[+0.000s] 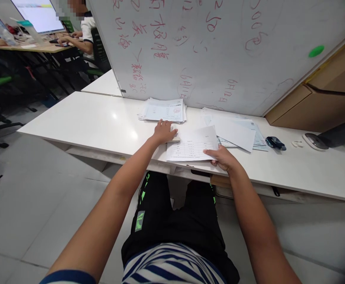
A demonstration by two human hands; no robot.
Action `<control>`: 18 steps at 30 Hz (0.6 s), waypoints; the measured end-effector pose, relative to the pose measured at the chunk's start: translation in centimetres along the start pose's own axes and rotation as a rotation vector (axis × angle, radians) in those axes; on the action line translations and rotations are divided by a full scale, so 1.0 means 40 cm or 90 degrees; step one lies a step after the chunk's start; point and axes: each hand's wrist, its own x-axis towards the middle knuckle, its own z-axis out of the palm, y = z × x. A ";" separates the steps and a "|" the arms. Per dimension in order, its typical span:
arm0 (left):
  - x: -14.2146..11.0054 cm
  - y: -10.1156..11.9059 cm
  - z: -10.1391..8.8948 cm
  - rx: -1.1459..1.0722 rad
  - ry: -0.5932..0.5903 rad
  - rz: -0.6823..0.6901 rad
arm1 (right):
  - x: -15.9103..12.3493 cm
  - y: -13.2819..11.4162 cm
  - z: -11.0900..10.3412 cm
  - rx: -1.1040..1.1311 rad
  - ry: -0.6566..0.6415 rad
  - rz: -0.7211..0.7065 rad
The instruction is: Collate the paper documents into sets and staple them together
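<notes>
My right hand (222, 157) pinches the right edge of a printed paper sheet (192, 146), thumb on top. The sheet carries a table of text and lies tilted near the desk's front edge. To its left, my left hand (164, 132) is palm down with fingers stretched out. A small pale block-like object (175, 139) shows partly under that hand; its kind I cannot make out. Just beyond my left fingertips lies a stack of printed papers (163, 109). More loose papers (234, 132), a blank white sheet on top, spread to the right of my sheet.
A whiteboard (190, 47) with red writing stands along the back of the white desk (80, 118). At right are a dark blue object (275, 143), a computer mouse (315, 141) and a cardboard box (317, 98). Other people sit at a far desk (42, 47), upper left.
</notes>
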 end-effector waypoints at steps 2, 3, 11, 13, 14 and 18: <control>0.001 0.001 0.000 0.017 0.002 0.002 | 0.000 0.000 0.000 -0.004 0.000 -0.003; 0.001 0.001 0.001 0.023 0.003 0.003 | 0.000 0.001 0.000 -0.004 -0.001 -0.005; -0.008 0.031 0.031 0.139 0.096 0.022 | -0.004 -0.002 0.006 -0.029 0.008 -0.009; -0.008 0.037 0.037 0.148 0.110 0.036 | -0.007 -0.006 0.008 -0.031 0.008 -0.008; -0.007 0.039 0.039 0.147 0.108 0.041 | -0.008 -0.008 0.009 -0.032 0.009 -0.006; -0.003 0.034 0.037 0.126 0.081 0.051 | -0.013 -0.012 0.010 -0.030 0.008 -0.004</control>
